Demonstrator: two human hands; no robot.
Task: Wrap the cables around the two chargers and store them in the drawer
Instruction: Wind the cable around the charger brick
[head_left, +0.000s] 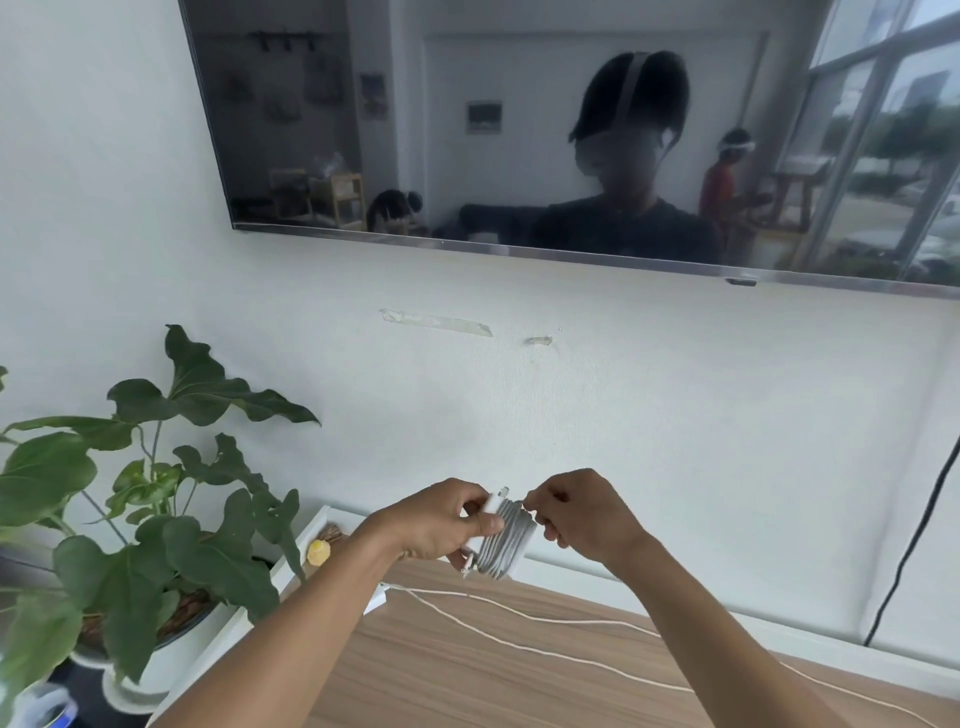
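— Nearest the lens: two bare forearms reaching forward over a wooden tabletop (467, 670), wood grain running beneath both wrists.

— And at the ends of them?

— Left hand (441, 525) clamped on a white charger (506, 540), thumb pressed across its near face, fingers curled behind. Right hand (576, 514) just beside it, fingertips (535, 506) pinched together on the last stretch of grey cable at the charger's upper right corner.

— Wrapped, then?

— Wound many times around the body, coils lying side by side and tight. Short plug end poking out below the left hand's fingers. Held in the air, clear of the tabletop.

— Second charger?

— Below and slightly left of the left hand: small white block (375, 597) lying on the wood near the back edge. Loose white cable (519, 618) running from it rightwards under both forearms, in two long strands across the tabletop, off towards the near right corner.

— Drawer?

— Cannot tell; none in view.

— Elsewhere?

— Far left of the left forearm, leafy plant (156, 499) in a white pot. Small yellow object (318, 552) between plant and left wrist. Above both hands, white wall with dark television (519, 130), reflecting a room and a person wearing a headset. Right of the right arm, black cord (914, 545) hanging down the wall.
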